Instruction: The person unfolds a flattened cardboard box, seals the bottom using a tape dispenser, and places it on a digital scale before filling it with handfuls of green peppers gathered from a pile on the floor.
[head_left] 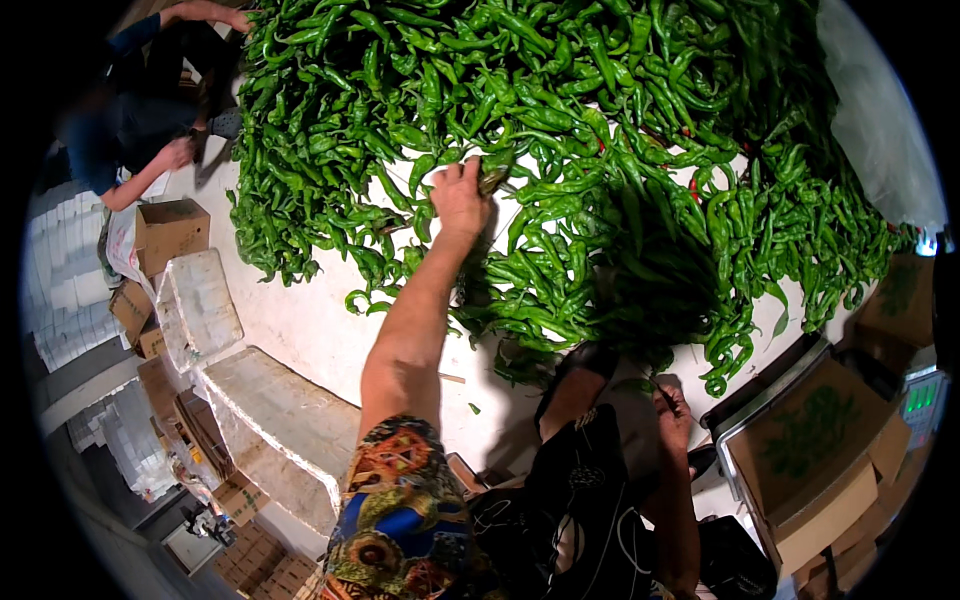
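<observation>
Hundreds of green peppers [610,170] fill the upper frame, the left hand [461,203] among them near center, the right hand [673,412] lower right. Whether either's fingers grip any cannot be told.

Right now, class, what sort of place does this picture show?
Probably a produce sorting or packing room: a heap of long green peppers, a large brown cardboard box and stacked brown cardboard boxes.

wearer's two hands [462,206], one co-worker [100,150], uncountably many peppers [330,140], one green-lit display [921,400]
</observation>
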